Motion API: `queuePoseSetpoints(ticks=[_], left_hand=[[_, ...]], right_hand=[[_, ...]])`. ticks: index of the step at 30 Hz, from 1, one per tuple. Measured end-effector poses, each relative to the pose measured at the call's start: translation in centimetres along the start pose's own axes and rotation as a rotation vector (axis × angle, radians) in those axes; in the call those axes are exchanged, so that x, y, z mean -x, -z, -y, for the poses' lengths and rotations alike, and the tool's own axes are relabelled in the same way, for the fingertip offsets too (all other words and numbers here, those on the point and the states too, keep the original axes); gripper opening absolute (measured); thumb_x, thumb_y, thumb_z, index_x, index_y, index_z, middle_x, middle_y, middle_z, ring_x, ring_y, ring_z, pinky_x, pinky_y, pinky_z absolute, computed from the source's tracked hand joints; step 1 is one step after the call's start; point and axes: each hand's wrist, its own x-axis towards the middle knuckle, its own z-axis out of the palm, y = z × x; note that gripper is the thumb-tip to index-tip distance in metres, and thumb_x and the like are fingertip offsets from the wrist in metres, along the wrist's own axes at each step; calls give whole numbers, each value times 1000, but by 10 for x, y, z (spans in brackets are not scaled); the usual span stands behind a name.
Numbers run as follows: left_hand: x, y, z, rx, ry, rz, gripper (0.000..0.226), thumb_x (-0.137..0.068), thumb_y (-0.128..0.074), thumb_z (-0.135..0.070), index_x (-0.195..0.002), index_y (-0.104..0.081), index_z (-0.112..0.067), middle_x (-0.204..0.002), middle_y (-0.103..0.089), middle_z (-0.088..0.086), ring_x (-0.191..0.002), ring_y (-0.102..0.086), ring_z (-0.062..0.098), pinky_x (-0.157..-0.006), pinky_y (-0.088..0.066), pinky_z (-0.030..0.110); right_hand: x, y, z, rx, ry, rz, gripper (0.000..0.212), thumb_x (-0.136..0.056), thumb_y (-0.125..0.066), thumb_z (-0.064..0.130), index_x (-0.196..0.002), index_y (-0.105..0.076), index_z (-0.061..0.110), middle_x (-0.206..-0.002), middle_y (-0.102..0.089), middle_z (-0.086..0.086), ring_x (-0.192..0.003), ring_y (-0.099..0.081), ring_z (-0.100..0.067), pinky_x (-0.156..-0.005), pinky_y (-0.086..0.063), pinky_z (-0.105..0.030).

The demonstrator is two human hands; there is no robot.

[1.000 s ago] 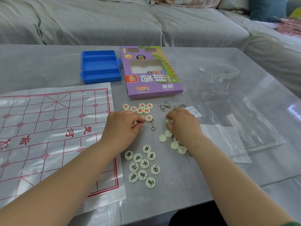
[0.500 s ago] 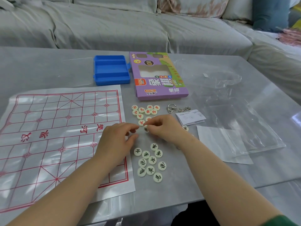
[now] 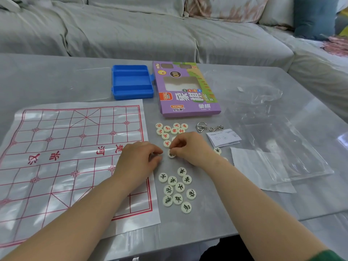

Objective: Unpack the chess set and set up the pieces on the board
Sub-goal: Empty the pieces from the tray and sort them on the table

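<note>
Head view: the board (image 3: 75, 147), a thin printed sheet, lies at the left of the worktop (image 3: 56, 78) with no pieces on it yet. The red pieces (image 3: 170, 129) cluster just beyond the hands and the black pieces (image 3: 178, 189) just nearer, both off the board's right edge. The right hand (image 3: 190, 147) has its fingers curled and pinches the far edge of a loose piece (image 3: 171, 154) between the two clusters. The left hand (image 3: 139, 159) rests over the board's right margin, thumb and forefinger drawn together; I cannot tell whether they hold anything.

A small, smooth disc held only by its rim can easily flip or skid, and it would likely run into the red pieces and muddle the sorting. The sheet looks light and creased, so a dragging left wrist could shift it. The black pieces sit close beside the right forearm, and a careless sweep could push them toward the near edge. A stray piece (image 3: 217, 150) beside the right wrist, near the leaflet (image 3: 223, 137), is easy to overlook.
</note>
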Motion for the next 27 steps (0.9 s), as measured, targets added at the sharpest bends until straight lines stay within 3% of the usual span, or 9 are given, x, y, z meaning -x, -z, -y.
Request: queuePoseSetpoints(ticks=[4,7,10,14,18,23,27], left_hand=[[8,-2,-4,40,-26,19,22,-88,-55,-26,-107,-66,-20,-103,-64,-5,-93,-53,10,-79,-32,20],[14,-7,-9,65,-50,47,21,-87,-57,-25,-105,-67,-19,-100,-65,-4,-90,-53,11,-77,-32,20],[16,-8,-13,68,-51,67,22,-88,-56,-24,-106,-66,-19,-100,-64,-3,-94,-53,13,-80,-34,21],[14,-10,-16,61,-62,97,23,-89,-54,-26,-109,-64,-21,-103,-62,-5,-97,-51,11,-79,-32,18],[11,-13,-26,53,-96,104,25,-90,-51,-30,-112,-63,-23,-106,-61,-7,-97,-50,10,-81,-33,20],[-6,-19,-39,-44,-100,139,26,-92,-49,-32,-113,-62,-25,-110,-60,-7,-104,-51,13,-90,-35,26],[-15,-18,-39,-105,-94,148,24,-92,-49,-30,-110,-64,-25,-110,-61,-6,-106,-51,14,-93,-35,29]], right_hand=[[13,11,-3,-86,-71,79,21,-78,-67,9,-63,-62,23,-55,-55,10,-50,-49,-2,-58,-43,-16],[23,7,-8,15,-65,89,6,-80,-65,11,-81,-70,14,-61,-54,15,-55,-48,1,-54,-38,-5],[27,2,-15,29,-6,-15,12,-82,-64,13,-92,-70,13,-64,-50,20,-58,-47,3,-53,-36,-2],[36,20,-24,-45,-21,-213,12,-84,-60,11,-85,-67,21,-59,-48,19,-54,-49,9,-52,-35,-6],[54,38,-45,29,-124,-261,18,-86,-55,10,-83,-62,26,-62,-45,14,-53,-45,-3,-42,-33,-7],[72,38,-64,159,-96,-228,13,-85,-59,15,-94,-62,22,-78,-46,15,-67,-41,1,-59,-33,-8],[76,30,-72,265,-34,-218,26,-82,-63,17,-108,-62,15,-96,-46,6,-94,-48,-12,-69,-27,-12]])
